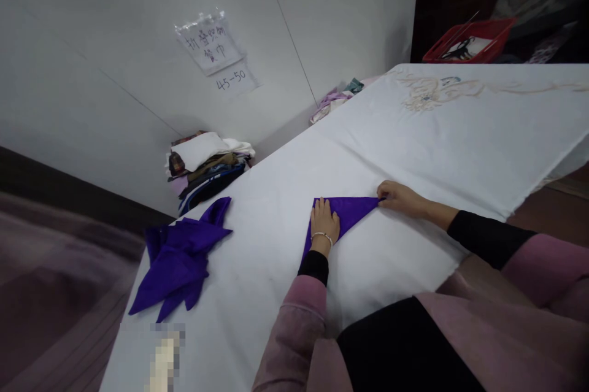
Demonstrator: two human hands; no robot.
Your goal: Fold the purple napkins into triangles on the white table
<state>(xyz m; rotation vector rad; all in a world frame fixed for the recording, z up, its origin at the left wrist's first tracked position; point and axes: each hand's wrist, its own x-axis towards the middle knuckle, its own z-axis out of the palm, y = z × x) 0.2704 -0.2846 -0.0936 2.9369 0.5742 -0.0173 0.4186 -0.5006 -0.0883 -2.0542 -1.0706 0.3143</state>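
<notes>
A purple cloth napkin [352, 210] lies folded into a triangle on the white tablecloth [271, 263]. My left hand [324, 223], with a bracelet at its wrist, rests flat on the napkin's left part, fingers stretched out. At the triangle's right tip, my right hand [399, 199] pinches the corner of the cloth between thumb and fingers. My left forearm covers part of the napkin's lower left corner. Farther left sits a loose, rumpled pile of purple napkins [179, 260].
Folded clothes [207, 162] are stacked beyond the table's far edge, with more fabric [334, 100] farther right. A red basket [473, 41] stands past the far right end. Paper signs [214, 48] hang on the wall. A pixelated patch [163, 358] covers something at lower left.
</notes>
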